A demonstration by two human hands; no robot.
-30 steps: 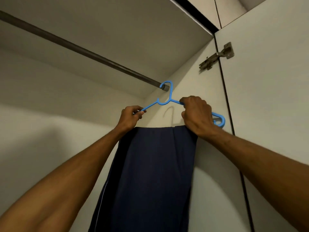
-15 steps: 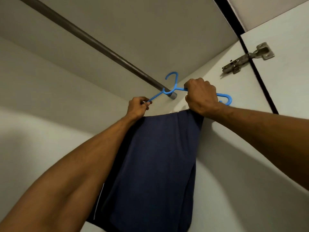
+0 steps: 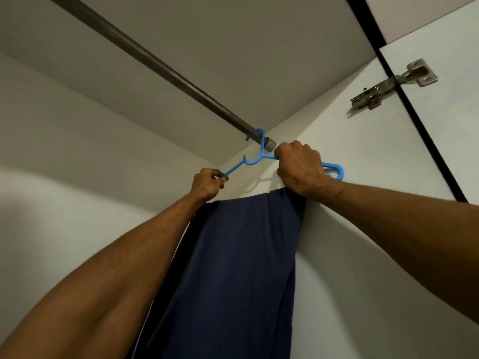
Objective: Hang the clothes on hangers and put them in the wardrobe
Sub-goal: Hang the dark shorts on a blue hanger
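A blue plastic hanger (image 3: pixel 250 161) has its hook over the dark metal wardrobe rail (image 3: pixel 155 64), at the rail's right end by the side wall. Folded navy trousers (image 3: pixel 233 268) hang down from the hanger's bar. My left hand (image 3: pixel 207 183) pinches the hanger's left arm tip. My right hand (image 3: pixel 300 169) is closed around the right arm, above the trousers' top edge. The hanger's lower bar is hidden by my hands and the cloth.
The rail runs from the upper left under the wardrobe's pale top panel (image 3: pixel 246 47). A metal door hinge (image 3: pixel 391 85) sits on the right side wall, with the open door (image 3: pixel 456 86) beyond it. The back wall (image 3: pixel 64 164) is pale.
The hanger has gone up and its hook now sits over the rail's right end; half a second ago it was in front of the rail. Both hands kept hold.
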